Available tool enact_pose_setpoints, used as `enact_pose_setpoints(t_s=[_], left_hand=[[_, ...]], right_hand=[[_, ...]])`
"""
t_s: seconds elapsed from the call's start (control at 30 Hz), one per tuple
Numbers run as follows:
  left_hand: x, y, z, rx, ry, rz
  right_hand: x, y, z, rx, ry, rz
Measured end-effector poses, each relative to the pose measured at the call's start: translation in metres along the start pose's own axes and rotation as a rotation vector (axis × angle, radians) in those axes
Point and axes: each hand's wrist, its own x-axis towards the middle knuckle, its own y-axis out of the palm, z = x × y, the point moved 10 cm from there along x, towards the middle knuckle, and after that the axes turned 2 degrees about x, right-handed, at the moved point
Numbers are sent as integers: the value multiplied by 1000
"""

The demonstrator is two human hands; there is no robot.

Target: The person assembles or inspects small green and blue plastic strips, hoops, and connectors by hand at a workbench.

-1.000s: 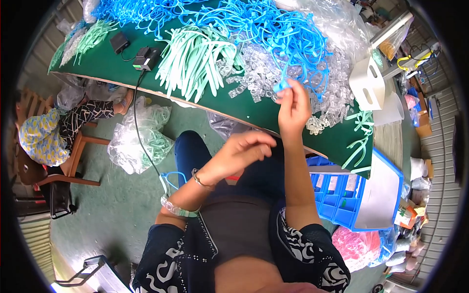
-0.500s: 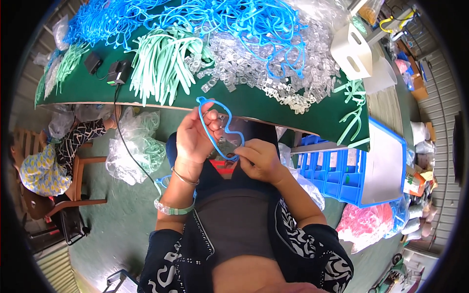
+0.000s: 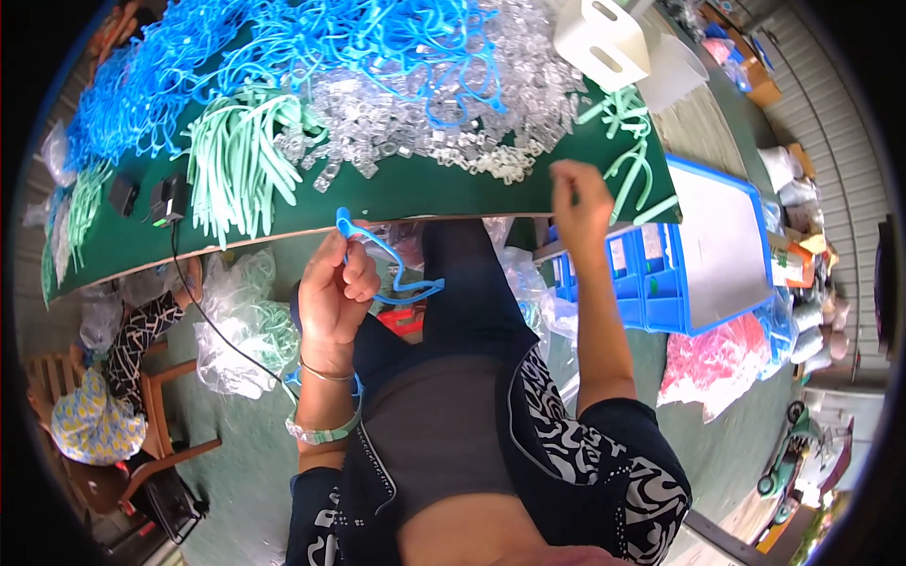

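Note:
My left hand (image 3: 338,283) is closed on a blue loop-shaped frame (image 3: 394,253), like a soft goggle rim, gripping it at its left end below a small tab. The rest of the loop sticks out to the right, over my lap. My right hand (image 3: 581,200) is off the frame, over the table's front edge, with its fingers partly bent and apart; nothing shows in them. Nearest to it are small white plastic clips (image 3: 505,162) on its left and loose mint-green strips (image 3: 625,160) on its right.
On the green table (image 3: 377,193) lie a heap of blue frames (image 3: 311,47), clear plastic clips (image 3: 377,108) and a bundle of mint-green strips (image 3: 241,165). A white holder (image 3: 602,42) stands at the back right. A blue crate (image 3: 651,274) is beside the table. Another person (image 3: 99,415) sits at left.
My right hand has let go of the blue frame and moved right and up to the table edge. The frame has turned and tilted in my left hand. The whole view has shifted.

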Motion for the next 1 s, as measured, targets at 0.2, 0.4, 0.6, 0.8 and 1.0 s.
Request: enact_pose_setpoints(t_s=[0.2, 0.4, 0.6, 0.8, 1.0], left_hand=[[-1, 23, 34, 210, -102, 26], [-2, 36, 54, 378, -144, 94], [-5, 32, 55, 410, -155, 90], [-2, 18, 57, 466, -134, 33], [6, 17, 58, 489, -64, 15]], right_hand=[[10, -62, -99, -543, 6, -6], [9, -44, -132, -697, 158, 326], [9, -41, -120, -658, 152, 412], [18, -33, -39, -196, -87, 157], [-33, 36, 24, 598, 425, 442]])
